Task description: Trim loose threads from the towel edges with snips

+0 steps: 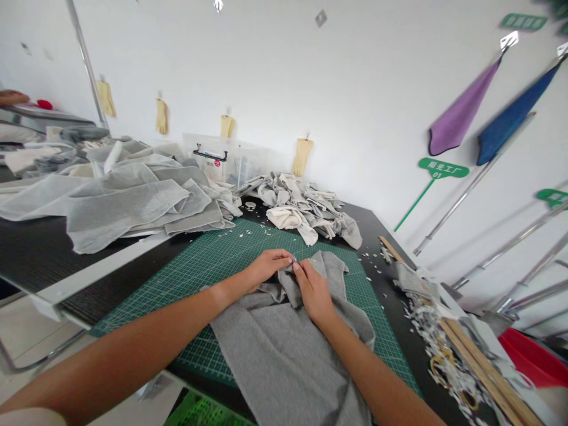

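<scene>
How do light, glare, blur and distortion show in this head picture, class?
Head view: bright, fairly even light on the white wall; head view: glare on the hook plate above the purple cloth; head view: the grey cloth looks sharper than the green sign above that plate, whose lettering is smeared; head view: the left pole leans, likely wide-angle distortion or camera tilt.

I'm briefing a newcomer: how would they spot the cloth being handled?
On the black table, find the green gridded mat. Across its near edge drapes a large grey cloth; unlike the crumpled grey-white pieces heaped behind, it's in the left hand and right hand.
</scene>
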The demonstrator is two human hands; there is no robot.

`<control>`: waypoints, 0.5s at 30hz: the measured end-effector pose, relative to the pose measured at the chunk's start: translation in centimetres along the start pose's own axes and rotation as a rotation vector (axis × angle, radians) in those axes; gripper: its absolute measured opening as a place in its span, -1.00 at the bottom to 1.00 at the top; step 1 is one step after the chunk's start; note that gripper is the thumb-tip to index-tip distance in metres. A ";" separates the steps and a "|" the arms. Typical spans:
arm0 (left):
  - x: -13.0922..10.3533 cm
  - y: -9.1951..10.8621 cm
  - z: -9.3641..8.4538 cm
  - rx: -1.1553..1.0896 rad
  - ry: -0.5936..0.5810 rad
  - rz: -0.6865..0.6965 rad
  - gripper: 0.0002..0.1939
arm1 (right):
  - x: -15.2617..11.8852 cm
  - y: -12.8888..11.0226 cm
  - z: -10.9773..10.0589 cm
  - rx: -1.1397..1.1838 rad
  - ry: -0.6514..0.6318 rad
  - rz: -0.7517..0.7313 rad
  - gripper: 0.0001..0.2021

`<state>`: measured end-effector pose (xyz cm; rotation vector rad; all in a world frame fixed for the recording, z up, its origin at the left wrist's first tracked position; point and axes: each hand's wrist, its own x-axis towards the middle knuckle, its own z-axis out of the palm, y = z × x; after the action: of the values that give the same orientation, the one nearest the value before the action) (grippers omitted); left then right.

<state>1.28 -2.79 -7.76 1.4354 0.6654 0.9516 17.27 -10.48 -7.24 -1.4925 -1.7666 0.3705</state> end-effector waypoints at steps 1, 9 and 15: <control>0.0 0.0 0.0 -0.004 0.002 -0.004 -0.65 | 0.0 0.1 0.0 -0.013 -0.003 0.002 -0.65; 0.1 -0.3 0.1 -0.002 0.013 -0.017 -0.65 | 0.0 0.3 0.2 -0.047 0.000 -0.001 -0.64; -0.1 -0.1 0.1 0.005 -0.009 -0.008 -0.65 | 0.0 0.1 0.2 0.005 0.011 -0.021 -0.60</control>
<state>1.36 -2.92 -7.84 1.4393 0.6668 0.9380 17.25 -10.40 -7.43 -1.4681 -1.7699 0.3550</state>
